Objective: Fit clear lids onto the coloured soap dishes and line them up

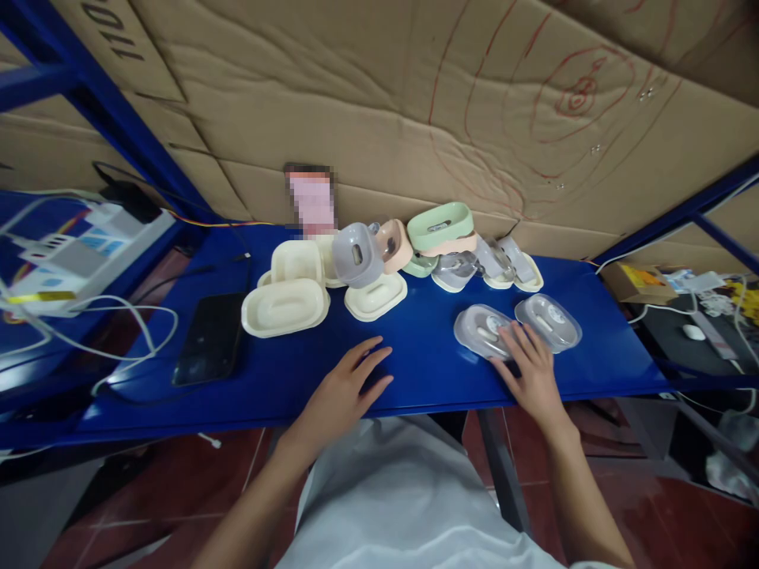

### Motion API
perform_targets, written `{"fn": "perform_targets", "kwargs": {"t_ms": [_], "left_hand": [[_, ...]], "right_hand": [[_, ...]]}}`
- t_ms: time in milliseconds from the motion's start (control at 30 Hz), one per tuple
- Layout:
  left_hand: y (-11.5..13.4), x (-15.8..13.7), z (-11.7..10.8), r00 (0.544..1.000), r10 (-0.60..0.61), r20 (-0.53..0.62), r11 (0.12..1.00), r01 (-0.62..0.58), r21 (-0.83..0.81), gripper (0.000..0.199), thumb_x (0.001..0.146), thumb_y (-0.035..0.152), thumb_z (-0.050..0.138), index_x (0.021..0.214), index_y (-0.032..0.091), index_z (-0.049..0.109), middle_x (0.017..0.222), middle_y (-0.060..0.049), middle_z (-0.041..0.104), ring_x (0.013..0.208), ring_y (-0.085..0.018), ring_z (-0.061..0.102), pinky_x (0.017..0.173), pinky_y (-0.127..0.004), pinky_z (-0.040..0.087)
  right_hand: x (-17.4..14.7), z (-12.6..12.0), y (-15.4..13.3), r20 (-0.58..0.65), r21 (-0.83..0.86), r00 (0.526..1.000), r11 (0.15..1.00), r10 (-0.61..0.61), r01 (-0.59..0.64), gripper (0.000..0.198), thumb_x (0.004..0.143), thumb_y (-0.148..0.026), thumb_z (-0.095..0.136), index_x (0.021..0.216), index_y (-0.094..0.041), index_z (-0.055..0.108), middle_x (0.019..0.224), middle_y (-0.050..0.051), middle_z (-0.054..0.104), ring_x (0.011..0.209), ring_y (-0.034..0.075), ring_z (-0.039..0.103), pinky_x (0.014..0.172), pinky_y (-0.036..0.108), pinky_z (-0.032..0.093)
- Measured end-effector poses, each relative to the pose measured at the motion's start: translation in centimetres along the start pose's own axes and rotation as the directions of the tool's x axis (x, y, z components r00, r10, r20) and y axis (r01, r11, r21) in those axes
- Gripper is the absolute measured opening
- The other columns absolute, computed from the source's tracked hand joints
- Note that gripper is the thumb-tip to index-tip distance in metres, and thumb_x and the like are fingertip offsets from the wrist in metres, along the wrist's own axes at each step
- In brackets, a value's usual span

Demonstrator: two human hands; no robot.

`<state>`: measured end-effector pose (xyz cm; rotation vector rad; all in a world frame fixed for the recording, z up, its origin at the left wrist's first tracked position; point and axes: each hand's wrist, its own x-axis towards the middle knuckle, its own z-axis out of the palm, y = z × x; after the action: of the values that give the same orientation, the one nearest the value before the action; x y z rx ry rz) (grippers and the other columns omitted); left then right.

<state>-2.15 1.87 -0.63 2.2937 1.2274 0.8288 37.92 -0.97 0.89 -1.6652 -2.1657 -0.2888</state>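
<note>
My left hand (pixel 347 387) hovers at the front of the blue table (pixel 424 348), fingers apart and holding nothing. At the right, my right hand (pixel 532 375) has its fingers spread at the right end of an oval grey soap box (pixel 473 325) with a clear lid, and seems to touch it. A second grey soap box (pixel 554 320) lies just beyond that hand's fingers. Cream soap dish parts (pixel 285 307) are stacked left of centre, with a cream tray (pixel 376 296) beside them. Behind lie a grey dish (pixel 357 254), a peach dish (pixel 393 243) and a green dish (pixel 442 225).
A black tablet or phone (pixel 207 340) lies at the table's left. White cables (pixel 136 316) and a power strip (pixel 88 249) sit beyond it. A cardboard sheet (pixel 368 103) forms the back wall, with a blurred-out phone-like object (pixel 311 201) against it. Blue frame posts flank the table.
</note>
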Motion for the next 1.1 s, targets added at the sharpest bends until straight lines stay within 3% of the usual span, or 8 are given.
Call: {"fn": "perform_targets", "kwargs": {"t_ms": [167, 367, 467, 633, 733, 867, 1000, 1100], "left_hand": [[-0.1, 0.1, 0.3, 1.000, 0.023, -0.015, 0.999, -0.023, 0.024, 0.037, 0.109, 0.037, 0.060, 0.145, 0.028, 0.063, 0.157, -0.009, 0.060, 0.142, -0.026, 0.063, 0.119, -0.047, 0.056], [0.7, 0.8, -0.5, 0.986, 0.083, -0.144, 0.991, -0.067, 0.117, 0.032, 0.109, 0.033, 0.059, 0.140, 0.027, 0.066, 0.148, -0.010, 0.066, 0.134, -0.027, 0.067, 0.115, -0.046, 0.058], [0.6, 2.9, -1.9, 0.963, 0.116, -0.242, 0.967, -0.054, 0.247, 0.034, 0.108, 0.032, 0.060, 0.141, 0.025, 0.064, 0.142, -0.011, 0.069, 0.129, -0.029, 0.069, 0.113, -0.048, 0.058], [-0.9, 9.0, -4.3, 0.951, 0.049, -0.306, 0.923, 0.074, 0.377, 0.048, 0.107, 0.042, 0.058, 0.148, 0.017, 0.057, 0.145, -0.019, 0.066, 0.136, -0.038, 0.062, 0.111, -0.056, 0.053], [-2.2, 12.0, -4.9, 0.962, -0.028, -0.272, 0.885, 0.150, 0.440, 0.047, 0.105, 0.043, 0.062, 0.143, 0.015, 0.061, 0.142, -0.021, 0.067, 0.132, -0.040, 0.064, 0.105, -0.054, 0.055], [-3.0, 13.0, -5.2, 0.974, -0.072, -0.217, 0.860, 0.171, 0.482, 0.026, 0.106, 0.033, 0.060, 0.122, 0.016, 0.070, 0.119, -0.017, 0.076, 0.114, -0.036, 0.072, 0.094, -0.047, 0.058], [-2.4, 10.3, -5.9, 0.958, 0.023, -0.287, 0.915, 0.095, 0.391, 0.027, 0.110, 0.036, 0.055, 0.127, 0.018, 0.066, 0.120, -0.014, 0.076, 0.112, -0.032, 0.073, 0.094, -0.044, 0.061], [-1.2, 6.1, -5.9, 0.937, 0.122, -0.328, 0.952, -0.018, 0.304, 0.026, 0.110, 0.034, 0.059, 0.131, 0.020, 0.064, 0.123, -0.011, 0.076, 0.117, -0.029, 0.073, 0.103, -0.043, 0.061]], "right_hand": [[2.7, -0.6, 1.1, -0.079, -0.028, 0.997, 1.000, -0.001, -0.001, 0.062, 0.108, -0.037, 0.057, 0.168, -0.030, 0.041, 0.171, 0.015, 0.044, 0.159, 0.041, 0.038, 0.121, 0.070, 0.037], [11.5, -0.6, -3.2, 0.017, 0.111, 0.963, 0.958, -0.269, 0.265, 0.047, 0.111, -0.037, 0.050, 0.157, -0.026, 0.057, 0.156, 0.012, 0.062, 0.147, 0.033, 0.055, 0.122, 0.056, 0.042], [16.8, -0.2, -4.1, 0.000, 0.103, 0.938, 0.933, -0.347, 0.346, 0.048, 0.112, -0.037, 0.046, 0.157, -0.023, 0.056, 0.165, 0.012, 0.053, 0.155, 0.033, 0.046, 0.127, 0.057, 0.034], [23.2, 0.8, -3.3, -0.082, 0.069, 0.956, 0.956, -0.281, 0.286, 0.050, 0.111, -0.031, 0.043, 0.158, -0.019, 0.054, 0.170, 0.015, 0.047, 0.159, 0.037, 0.038, 0.126, 0.066, 0.028], [22.9, 1.8, -4.6, -0.088, 0.088, 0.933, 0.930, -0.350, 0.357, 0.048, 0.110, -0.023, 0.043, 0.155, -0.020, 0.059, 0.166, 0.013, 0.052, 0.158, 0.035, 0.041, 0.126, 0.063, 0.029], [18.8, 4.4, -8.3, 0.050, 0.203, 0.821, 0.811, -0.569, 0.549, 0.049, 0.110, -0.020, 0.045, 0.157, -0.023, 0.058, 0.156, 0.012, 0.063, 0.150, 0.028, 0.052, 0.124, 0.053, 0.038], [15.0, 5.8, -10.3, 0.149, 0.229, 0.787, 0.796, -0.598, 0.561, 0.042, 0.112, -0.032, 0.052, 0.149, -0.016, 0.064, 0.159, 0.018, 0.059, 0.144, 0.033, 0.058, 0.124, 0.061, 0.038], [12.7, 4.6, -10.1, 0.171, 0.317, 0.773, 0.777, -0.610, 0.543, 0.035, 0.113, -0.033, 0.053, 0.140, -0.018, 0.069, 0.152, 0.017, 0.065, 0.133, 0.029, 0.067, 0.121, 0.060, 0.041]]}}
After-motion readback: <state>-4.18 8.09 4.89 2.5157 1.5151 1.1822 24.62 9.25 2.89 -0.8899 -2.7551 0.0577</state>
